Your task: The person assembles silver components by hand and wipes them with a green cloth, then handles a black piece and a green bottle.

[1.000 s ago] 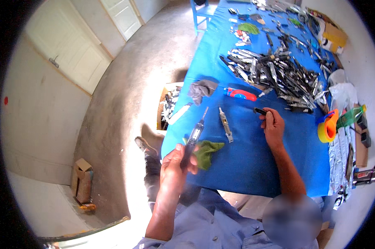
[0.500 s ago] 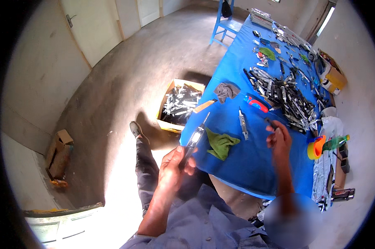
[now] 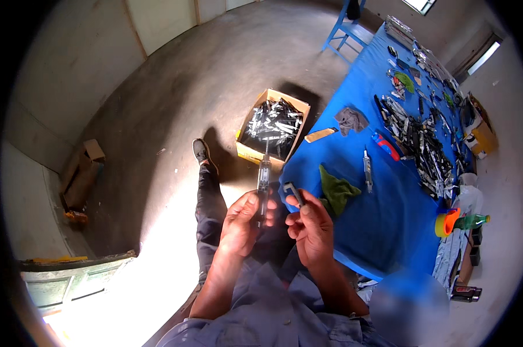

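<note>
Black piece (image 3: 296, 195) between pinched right fingers (image 3: 308, 213), device (image 3: 264, 175) in left fingers (image 3: 250, 202)

Readable lettering: none to make out on anything in view.
Floor carton (image 3: 254, 156): shows yellow patches on the side, too small to read.
Box at right (image 3: 482, 140): carries a yellow panel, too blurred to read.
Black tool at lower right (image 3: 467, 294): bears a reddish mark, too small to decipher.
Slim device (image 3: 263, 176), held: shows pale and dark patches, too fine to tell lettering from parts.
Black piece (image 3: 294, 192), held: too small to tell.
</note>
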A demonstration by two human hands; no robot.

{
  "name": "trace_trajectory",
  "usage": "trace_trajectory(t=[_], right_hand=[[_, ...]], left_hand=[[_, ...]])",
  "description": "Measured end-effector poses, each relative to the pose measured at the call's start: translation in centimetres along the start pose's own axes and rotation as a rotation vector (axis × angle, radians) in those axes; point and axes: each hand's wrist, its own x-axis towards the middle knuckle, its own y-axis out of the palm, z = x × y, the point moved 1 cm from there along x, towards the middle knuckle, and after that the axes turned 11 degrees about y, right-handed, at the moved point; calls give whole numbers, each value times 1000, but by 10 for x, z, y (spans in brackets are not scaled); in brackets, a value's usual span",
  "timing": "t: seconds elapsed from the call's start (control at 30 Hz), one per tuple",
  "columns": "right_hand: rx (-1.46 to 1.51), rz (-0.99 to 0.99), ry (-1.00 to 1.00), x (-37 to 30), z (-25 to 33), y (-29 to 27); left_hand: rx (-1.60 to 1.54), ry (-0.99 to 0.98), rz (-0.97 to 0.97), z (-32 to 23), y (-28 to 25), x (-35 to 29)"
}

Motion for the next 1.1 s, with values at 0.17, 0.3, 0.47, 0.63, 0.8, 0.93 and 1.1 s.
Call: trace_trajectory(t=[0.17, 0.3, 0.47, 0.63, 0.8, 0.93, 1.1], right_hand=[[-27, 77, 18, 4, -6, 18], [10, 129, 61, 5, -8, 33], [7, 106, 69, 8, -20, 35], [-154, -5, 44, 7, -21, 39], [-171, 23, 35, 8, -23, 31], [-169, 52, -3, 5, -16, 32], [-236, 99, -103, 6, -9, 35]], left_hand=[[27, 49, 53, 5, -17, -5], [54, 46, 46, 9, -28, -12], [100, 64, 64, 5, -29, -17], [172, 97, 74, 5, -29, -21], [297, 141, 129, 5, -29, -27], [311, 114, 113, 1, -24, -28], [341, 112, 142, 2, -27, -30]])
